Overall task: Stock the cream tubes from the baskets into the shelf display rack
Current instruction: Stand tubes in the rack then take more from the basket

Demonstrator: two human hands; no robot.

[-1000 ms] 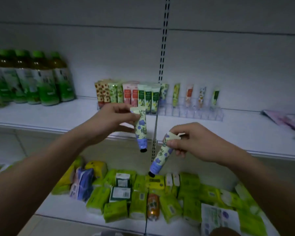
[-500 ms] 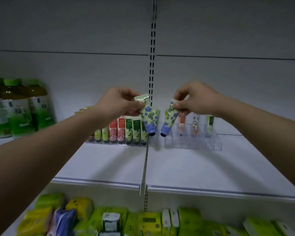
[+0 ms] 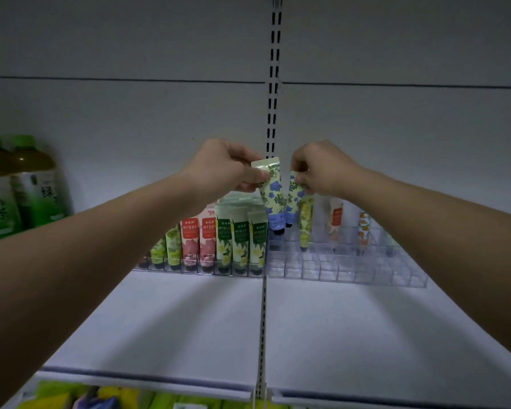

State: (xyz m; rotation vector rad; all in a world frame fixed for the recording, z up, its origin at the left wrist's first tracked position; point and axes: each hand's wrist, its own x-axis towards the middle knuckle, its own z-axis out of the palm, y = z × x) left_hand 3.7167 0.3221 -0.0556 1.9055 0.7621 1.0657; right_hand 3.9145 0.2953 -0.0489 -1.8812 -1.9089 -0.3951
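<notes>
My left hand (image 3: 222, 169) pinches the flat end of a blue-flowered cream tube (image 3: 272, 196), which hangs cap down just above the clear display rack (image 3: 348, 271). My right hand (image 3: 322, 168) pinches a second blue-flowered tube (image 3: 293, 199) right beside the first, also cap down over the rack's back cells. The rack's left half holds rows of green, red and pink tubes (image 3: 213, 240). Its right half shows a few single tubes (image 3: 335, 222) along the back and bare cells in front. No baskets are in view.
Green tea bottles (image 3: 21, 184) stand at the left on the same white shelf (image 3: 189, 326). A slotted metal upright (image 3: 273, 84) runs up the back wall behind the hands. Green and yellow packets (image 3: 80, 398) show on the shelf below.
Both hands have moved forward and closer together with their tubes, which now hang nearly upright just over the rack's back cells. The view has moved nearer the shelf.
</notes>
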